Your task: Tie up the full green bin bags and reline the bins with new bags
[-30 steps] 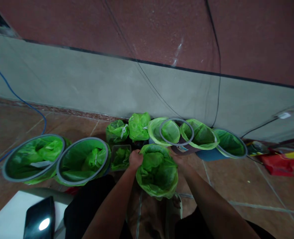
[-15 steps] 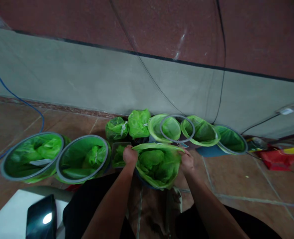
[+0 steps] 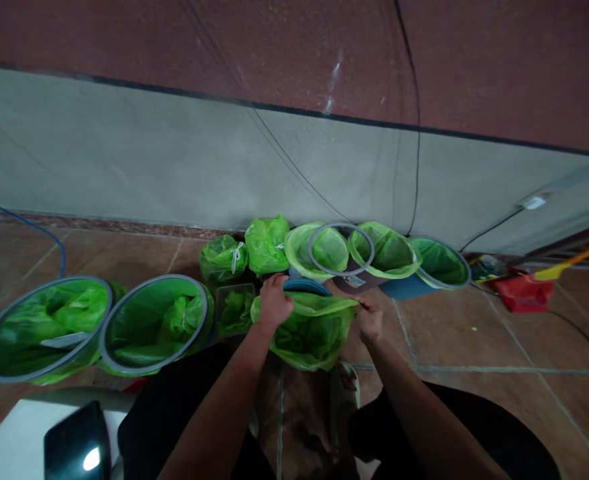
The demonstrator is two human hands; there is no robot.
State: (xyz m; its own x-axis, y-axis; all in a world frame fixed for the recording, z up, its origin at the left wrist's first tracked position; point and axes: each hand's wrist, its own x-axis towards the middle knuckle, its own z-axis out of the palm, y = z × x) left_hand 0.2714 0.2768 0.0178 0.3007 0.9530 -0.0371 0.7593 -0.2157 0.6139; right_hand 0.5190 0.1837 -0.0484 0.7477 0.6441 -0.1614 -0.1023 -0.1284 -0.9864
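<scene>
Between my knees is a thin green bin liner (image 3: 314,337), its mouth facing up. My left hand (image 3: 276,303) is closed at the liner's left edge, close to the blue bin rim (image 3: 307,287) that shows behind the liner. At the upper right corner, the fingers of my right hand (image 3: 369,319) pinch the liner and stretch its back edge. The rest of that bin is hidden under the liner. Just left of my left hand stands a small clear container (image 3: 234,310) with green plastic in it.
Two lined bins with grey rims, one nearer (image 3: 155,323) and one farther left (image 3: 44,330), stand at left. Along the wall are tied green bags (image 3: 267,245), more lined bins (image 3: 387,250) and a loose grey ring (image 3: 341,273). A red dustpan (image 3: 524,293) lies right; a phone (image 3: 77,443) lower left.
The liner's back edge has come toward me, baring the blue bin rim. My left hand has shifted forward at the liner's left side. The whole view has turned slightly.
</scene>
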